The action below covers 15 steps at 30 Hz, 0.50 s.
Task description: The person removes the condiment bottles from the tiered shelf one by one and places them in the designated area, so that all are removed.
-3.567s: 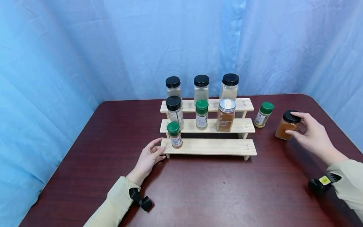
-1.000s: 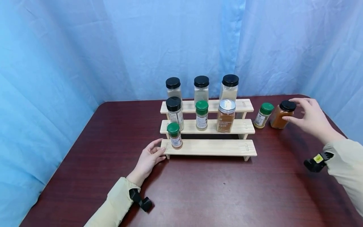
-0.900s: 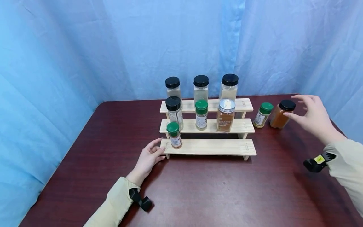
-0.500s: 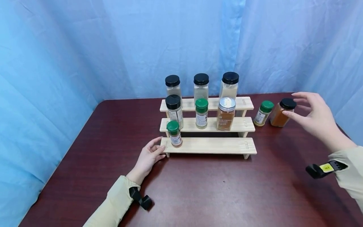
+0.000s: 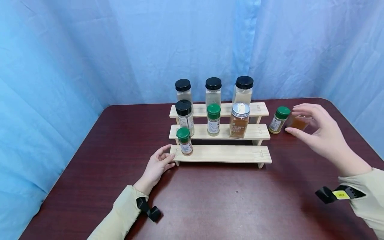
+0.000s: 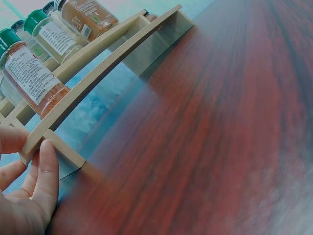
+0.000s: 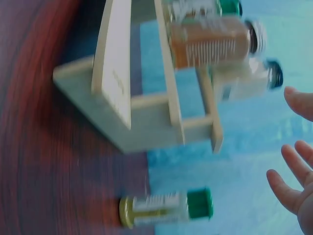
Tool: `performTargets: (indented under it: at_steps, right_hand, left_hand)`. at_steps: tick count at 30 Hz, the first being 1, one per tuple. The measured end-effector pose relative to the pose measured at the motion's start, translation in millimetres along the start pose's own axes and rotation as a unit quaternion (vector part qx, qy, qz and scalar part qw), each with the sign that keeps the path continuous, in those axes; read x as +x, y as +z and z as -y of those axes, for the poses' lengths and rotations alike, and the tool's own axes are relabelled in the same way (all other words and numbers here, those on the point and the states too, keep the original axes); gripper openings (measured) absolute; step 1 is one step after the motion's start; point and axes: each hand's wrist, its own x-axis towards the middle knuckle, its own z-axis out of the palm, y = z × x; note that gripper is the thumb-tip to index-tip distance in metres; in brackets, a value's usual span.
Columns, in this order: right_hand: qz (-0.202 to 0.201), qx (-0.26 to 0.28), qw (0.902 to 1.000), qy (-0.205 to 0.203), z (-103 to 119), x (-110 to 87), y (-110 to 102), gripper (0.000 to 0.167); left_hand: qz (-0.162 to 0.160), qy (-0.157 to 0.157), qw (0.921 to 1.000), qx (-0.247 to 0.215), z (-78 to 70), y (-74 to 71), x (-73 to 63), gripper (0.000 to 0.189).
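At the lower left corner of a three-tier wooden spice rack (image 5: 222, 154), my left hand (image 5: 157, 166) pinches the end of the bottom shelf; the left wrist view shows thumb and fingers around that shelf end (image 6: 36, 139). My right hand (image 5: 321, 133) hovers with fingers spread, nothing between them. Behind it stands a jar of orange-brown spice (image 5: 299, 123), its lid hidden by the fingers. Just left of those fingertips is a small green-capped spice jar (image 5: 279, 120), upright on the table beside the rack, also seen as a green-capped jar (image 7: 164, 208) in the right wrist view.
Three black-lidded jars (image 5: 213, 90) line the top shelf. On the middle shelf are a black-lidded jar (image 5: 185, 116), a green-capped jar (image 5: 213, 121) and a silver-lidded red pepper jar (image 5: 239, 121). One green-capped jar (image 5: 185, 143) stands at the bottom shelf's left end. Blue curtains (image 5: 192, 43) surround the table.
My right hand slid the black-lidded orange-brown jar back and left beside the green-capped jar, then let go. It has since moved left, in front of that jar. My left hand stayed put.
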Motion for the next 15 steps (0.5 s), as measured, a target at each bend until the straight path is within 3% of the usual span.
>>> performTargets:
  at_steps: [8,12,15]
  right_hand:
    - [0.022,-0.013,0.9971,-0.072,32.1,-5.7,18.5,0.061]
    - [0.026,0.021,0.9936,-0.108,41.3,-7.2,31.3,0.042]
    - [0.025,0.052,0.9903,-0.127,46.5,-8.3,41.9,0.056]
  left_hand:
    - [-0.003,-0.003,1.0,0.0,0.5,0.9,-0.1,0.05]
    - [-0.007,-0.004,1.0,-0.003,0.3,0.6,-0.7,0.05]
    - [-0.009,-0.006,0.9999,-0.005,-0.2,1.1,-1.1,0.05]
